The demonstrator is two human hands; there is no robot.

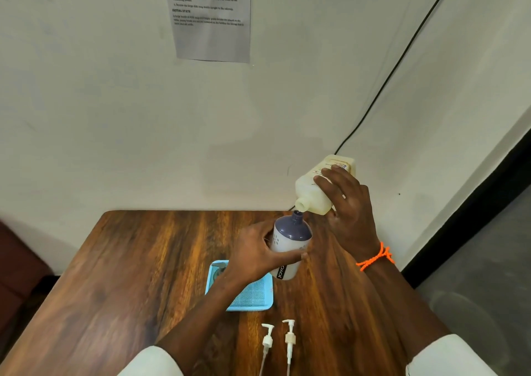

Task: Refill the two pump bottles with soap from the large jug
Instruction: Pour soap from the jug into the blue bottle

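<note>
Right hand (349, 206) wrapped round tilted cream jug (321, 187), spout just above open neck of purple-topped pump bottle (290, 245). Left hand (255, 253) gripping that bottle's side, held above wooden table (129, 275). Blue tray (253, 298) below left wrist; two pump heads (278, 341) lying nearer, between forearms.

Soft, even indoor light, moderately bright. Faint glare streaks the table (143, 260) on its far part. Wide-angle bending curves the edges. The wall sheet (211, 16) reads blurry; soft shadows darken the far-left corner.
</note>
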